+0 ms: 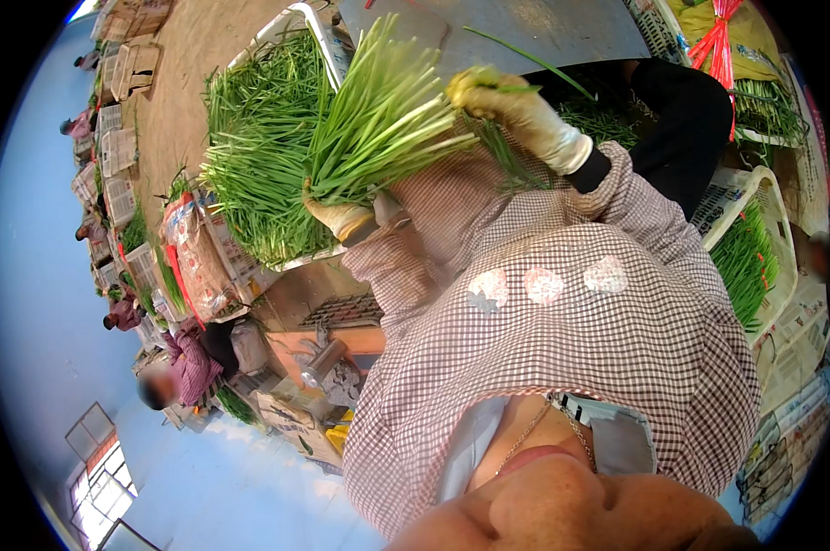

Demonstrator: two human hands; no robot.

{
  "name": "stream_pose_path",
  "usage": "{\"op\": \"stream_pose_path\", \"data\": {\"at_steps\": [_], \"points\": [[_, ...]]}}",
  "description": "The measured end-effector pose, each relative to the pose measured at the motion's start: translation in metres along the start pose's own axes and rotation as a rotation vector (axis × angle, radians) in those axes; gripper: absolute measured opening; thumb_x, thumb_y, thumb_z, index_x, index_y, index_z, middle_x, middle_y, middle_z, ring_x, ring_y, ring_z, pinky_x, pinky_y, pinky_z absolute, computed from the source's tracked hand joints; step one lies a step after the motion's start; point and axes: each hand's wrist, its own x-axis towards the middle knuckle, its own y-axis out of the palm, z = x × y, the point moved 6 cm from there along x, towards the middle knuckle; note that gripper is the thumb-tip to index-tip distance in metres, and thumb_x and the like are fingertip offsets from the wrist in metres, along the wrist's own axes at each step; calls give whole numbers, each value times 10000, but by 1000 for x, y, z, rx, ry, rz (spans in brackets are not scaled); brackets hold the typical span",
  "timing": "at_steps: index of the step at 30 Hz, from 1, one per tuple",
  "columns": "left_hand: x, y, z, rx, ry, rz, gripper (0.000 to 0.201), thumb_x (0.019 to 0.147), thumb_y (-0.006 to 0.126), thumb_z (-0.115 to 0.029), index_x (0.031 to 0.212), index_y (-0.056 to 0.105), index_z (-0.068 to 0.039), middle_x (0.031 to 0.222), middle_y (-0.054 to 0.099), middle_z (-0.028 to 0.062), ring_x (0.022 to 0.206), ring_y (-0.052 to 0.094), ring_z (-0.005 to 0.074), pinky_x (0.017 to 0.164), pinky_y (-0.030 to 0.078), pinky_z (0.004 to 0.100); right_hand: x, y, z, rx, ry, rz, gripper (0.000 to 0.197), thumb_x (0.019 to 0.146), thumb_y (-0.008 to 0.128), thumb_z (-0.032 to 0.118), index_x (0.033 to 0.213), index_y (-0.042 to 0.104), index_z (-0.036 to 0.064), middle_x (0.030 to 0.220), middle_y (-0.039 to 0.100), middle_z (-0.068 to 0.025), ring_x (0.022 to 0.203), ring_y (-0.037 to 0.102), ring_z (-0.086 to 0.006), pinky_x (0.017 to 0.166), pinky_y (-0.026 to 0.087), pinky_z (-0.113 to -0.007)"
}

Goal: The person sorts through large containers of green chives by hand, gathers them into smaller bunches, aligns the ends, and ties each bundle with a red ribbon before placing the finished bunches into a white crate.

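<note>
My gloved left hand [340,219] is closed round a thick, fanned-out bunch of garlic chives [374,129], its pale stem ends toward my right hand. My right hand [509,103], in a pale glove with yellow-stained fingertips, is closed on a few loose chive blades [507,156] beside those stem ends. One long blade [534,61] slants past its fingers. Under and left of the bunch, a white plastic basket [330,57] is heaped with more chives [259,138].
A grey metal sheet [543,32] lies ahead. At right, a white basket [782,248] holds chives with red ties. Loose chives [608,124] lie by my dark-trousered leg. A wrapped bundle with red straps [195,257] is at left, where several people work among crates; one person [190,367] sits nearer.
</note>
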Motion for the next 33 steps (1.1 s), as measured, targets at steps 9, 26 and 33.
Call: {"op": "stream_pose_path", "data": {"at_steps": [9,26,33], "points": [[20,-8,6,-93,-102,122,470,1021,497,-444,1329,618,-110,1389,647,108,1242,593,332,1043,476,572,9,17,4,-562,-58,26,315,927,756,173,1216,708,57,1212,660,-111,1175,620,-287,1050,494,-383],[32,-2,6,-99,-64,230,416,965,559,-462,1203,690,-148,1287,689,115,1156,640,336,974,531,536,-29,-78,-25,-1433,382,81,671,928,712,537,1367,632,36,1251,700,-194,1175,674,-309,1008,525,-401],[39,10,-4,-119,53,228,405,982,560,-368,1224,628,-52,1254,689,183,1108,665,359,943,574,521,27,-8,8,-222,74,-16,445,1002,690,356,1270,666,2,1157,705,-133,1059,645,-196,960,501,-308]]}}
